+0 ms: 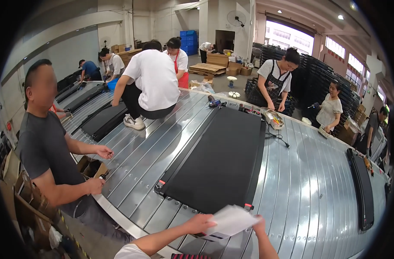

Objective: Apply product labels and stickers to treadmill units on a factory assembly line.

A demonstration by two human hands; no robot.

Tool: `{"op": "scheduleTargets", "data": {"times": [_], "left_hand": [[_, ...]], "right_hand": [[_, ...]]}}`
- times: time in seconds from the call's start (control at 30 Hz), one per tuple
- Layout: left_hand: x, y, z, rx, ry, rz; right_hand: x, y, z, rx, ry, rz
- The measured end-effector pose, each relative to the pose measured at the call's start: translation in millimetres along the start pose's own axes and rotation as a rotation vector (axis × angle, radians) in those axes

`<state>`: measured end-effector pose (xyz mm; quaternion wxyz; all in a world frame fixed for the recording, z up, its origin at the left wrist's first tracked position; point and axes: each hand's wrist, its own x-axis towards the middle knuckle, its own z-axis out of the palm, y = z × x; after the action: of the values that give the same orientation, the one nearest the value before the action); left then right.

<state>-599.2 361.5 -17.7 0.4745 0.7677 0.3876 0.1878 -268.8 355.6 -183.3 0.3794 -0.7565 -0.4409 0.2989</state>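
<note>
A: White sheet (230,220), prob. paper, held flat btwn both hands over the near end of the black flat panel (218,164).

B: Fingers?

A: Left hand (200,223) – fingers curled, pinching the sheet's left edge, thumb on top. Right hand (259,224) – mostly hidden behind the sheet's right corner; seems to grip it, can't tell how the fingers lie.

B: Why two hands?

A: My guess: thin sheet, would flop otherwise. Keeps it level.

B: What's under the fingertips?

A: Panel's near edge, w/ red tabs at its corners, one just beyond the right fingers (248,206). Panel lies lengthwise on the ribbed metal table (309,190), likely so it rests flat along the ribs.

B: Farther out?

A: Well beyond the fingers, a cordless drill (213,102) and a parts tray (273,118) at the panel's far end. Left of the left hand, a person in a grey shirt (44,146) at the table edge.
</note>
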Motion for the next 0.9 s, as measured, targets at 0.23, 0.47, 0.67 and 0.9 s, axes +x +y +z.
{"op": "scheduleTargets", "data": {"times": [0.23,0.47,0.67,0.9], "left_hand": [[-49,17,-28,-0.943,0.323,-0.200],[-75,-3,1,-0.844,0.298,-0.197],[-105,-16,9,-0.461,0.079,-0.074],[-115,7,25,-0.086,-0.120,-0.043]], "right_hand": [[-120,-181,-25,0.832,-0.351,0.081],[-189,-175,-8,0.705,-0.472,-0.029],[-226,-188,-35,0.628,-0.319,-0.017],[-237,-225,-86,-0.098,-0.041,-0.664]]}}
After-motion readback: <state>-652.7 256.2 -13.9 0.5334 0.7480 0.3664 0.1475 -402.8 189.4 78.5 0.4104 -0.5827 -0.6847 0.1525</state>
